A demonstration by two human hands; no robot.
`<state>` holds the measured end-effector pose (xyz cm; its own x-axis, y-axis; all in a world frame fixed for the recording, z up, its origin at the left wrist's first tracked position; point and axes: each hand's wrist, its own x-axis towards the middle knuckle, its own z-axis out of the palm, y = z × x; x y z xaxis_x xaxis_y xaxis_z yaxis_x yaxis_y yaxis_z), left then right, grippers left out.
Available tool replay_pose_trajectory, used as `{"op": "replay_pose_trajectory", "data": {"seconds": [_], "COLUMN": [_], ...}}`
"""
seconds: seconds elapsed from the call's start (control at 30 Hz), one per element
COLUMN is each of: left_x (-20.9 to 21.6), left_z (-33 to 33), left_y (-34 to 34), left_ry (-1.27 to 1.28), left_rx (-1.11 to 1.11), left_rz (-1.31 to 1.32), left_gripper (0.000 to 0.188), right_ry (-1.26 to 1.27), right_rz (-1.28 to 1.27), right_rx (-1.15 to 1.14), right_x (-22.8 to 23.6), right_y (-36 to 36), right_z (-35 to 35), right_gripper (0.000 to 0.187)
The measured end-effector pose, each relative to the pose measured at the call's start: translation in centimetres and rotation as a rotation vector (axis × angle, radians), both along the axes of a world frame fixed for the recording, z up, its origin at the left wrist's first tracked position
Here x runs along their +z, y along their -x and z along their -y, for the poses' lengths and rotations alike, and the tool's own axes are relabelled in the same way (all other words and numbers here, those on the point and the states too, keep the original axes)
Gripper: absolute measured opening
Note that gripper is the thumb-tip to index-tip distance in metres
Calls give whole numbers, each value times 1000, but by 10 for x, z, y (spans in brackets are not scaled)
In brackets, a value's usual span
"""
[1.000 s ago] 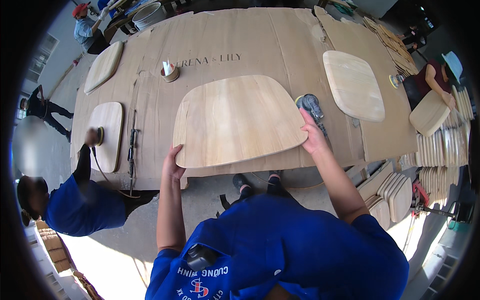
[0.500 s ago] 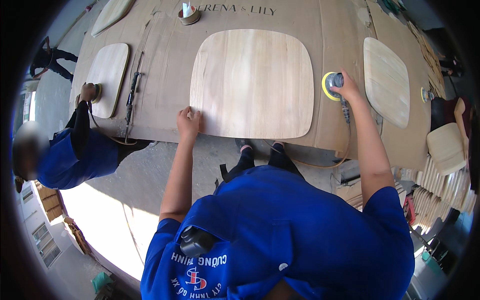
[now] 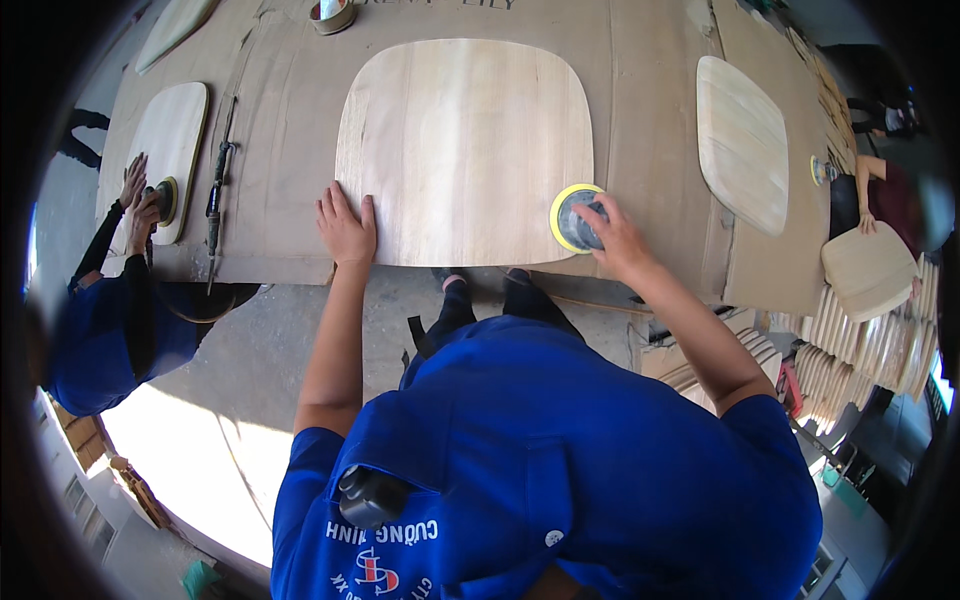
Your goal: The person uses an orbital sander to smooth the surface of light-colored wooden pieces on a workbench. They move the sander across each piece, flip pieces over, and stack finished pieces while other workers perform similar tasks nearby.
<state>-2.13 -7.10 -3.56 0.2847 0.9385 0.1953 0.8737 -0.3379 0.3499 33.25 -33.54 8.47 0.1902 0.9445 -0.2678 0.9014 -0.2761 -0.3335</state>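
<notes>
In front of me a pale wooden panel (image 3: pixel 465 150) with rounded corners lies flat on the cardboard-covered table (image 3: pixel 645 120). My left hand (image 3: pixel 347 222) rests at the panel's near left corner, fingers spread and pointing forward over its edge. At the near right corner my right hand (image 3: pixel 618 235) is wrapped around a round orbital sander (image 3: pixel 577 218) with a yellow-rimmed pad. The sander sits over the panel's edge there, and my palm hides part of its body.
To the left a co-worker (image 3: pixel 130 330) in blue handles another sander (image 3: pixel 163 200) on a panel (image 3: pixel 178 130). An air tool (image 3: pixel 217 195) with a hose lies between us. More panels (image 3: pixel 742 145) lie on the right, where another person (image 3: pixel 890 200) holds one. A small round container (image 3: pixel 332 17) stands at the far side.
My right hand has brought the sander leftward from the bare cardboard onto the panel's near right corner. My left hand's fingers, curled before, now lie spread out. The whole view has shifted a little.
</notes>
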Motion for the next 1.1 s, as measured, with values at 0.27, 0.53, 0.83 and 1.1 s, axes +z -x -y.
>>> {"op": "replay_pose_trajectory", "data": {"seconds": [0.27,0.53,0.83,1.1], "left_x": [0,5,7,8], "left_z": [0,0,1,3], "left_y": [-2,-1,-4,-4], "left_ry": [-13,-10,20,54], "left_rx": [-5,-13,22,46], "left_rz": [-20,-16,-25,-52], "left_gripper": [67,66,67,71], "right_ry": [-35,-34,-79,-56], "right_rz": [-73,91,-23,-74], "right_rx": [4,-354,-237,-64], "right_x": [-9,-23,-19,-7], "right_y": [-11,-115,-45,23], "right_z": [-66,-206,-101,-21], "right_gripper": [70,66,65,72]}}
